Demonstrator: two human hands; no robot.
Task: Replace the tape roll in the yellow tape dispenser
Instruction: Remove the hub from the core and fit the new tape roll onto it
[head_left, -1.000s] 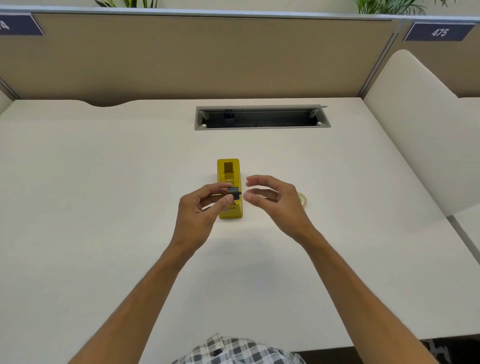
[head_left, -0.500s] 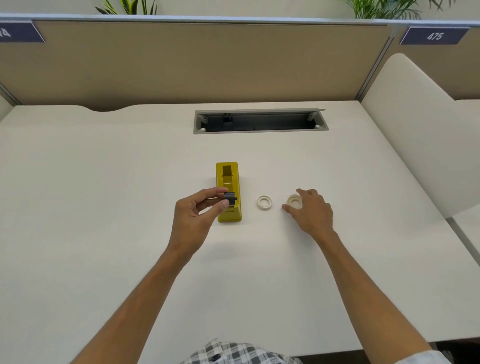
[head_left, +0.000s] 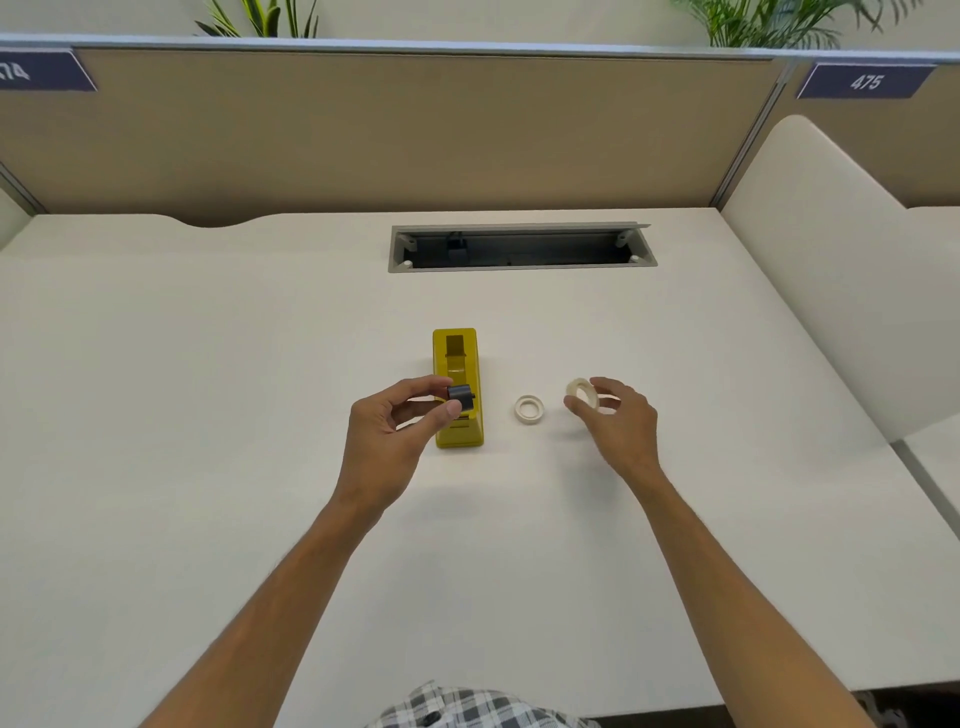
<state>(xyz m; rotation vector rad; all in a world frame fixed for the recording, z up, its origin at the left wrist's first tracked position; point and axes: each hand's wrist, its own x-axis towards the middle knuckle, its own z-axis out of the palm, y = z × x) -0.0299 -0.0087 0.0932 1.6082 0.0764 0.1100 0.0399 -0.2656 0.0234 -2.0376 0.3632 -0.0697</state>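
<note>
The yellow tape dispenser (head_left: 457, 374) lies on the white desk (head_left: 208, 415), its roll bay open. My left hand (head_left: 395, 426) pinches a small dark grey spool (head_left: 461, 394) between thumb and forefinger, just over the dispenser's near half. A thin white ring, an empty tape core (head_left: 529, 409), rests flat on the desk right of the dispenser. My right hand (head_left: 615, 421) grips a whitish tape roll (head_left: 582, 391), tilted and lifted a little off the desk, further right.
An open grey cable tray (head_left: 519, 247) is cut into the desk behind the dispenser. A tan partition (head_left: 395, 135) closes the back. A cream side panel (head_left: 831, 249) stands at the right. Desk edge lies close to my body.
My right hand left the spool area, reached right to the tape roll on the desk, closed on it and raised it. The empty core now lies uncovered. My left hand held still.
</note>
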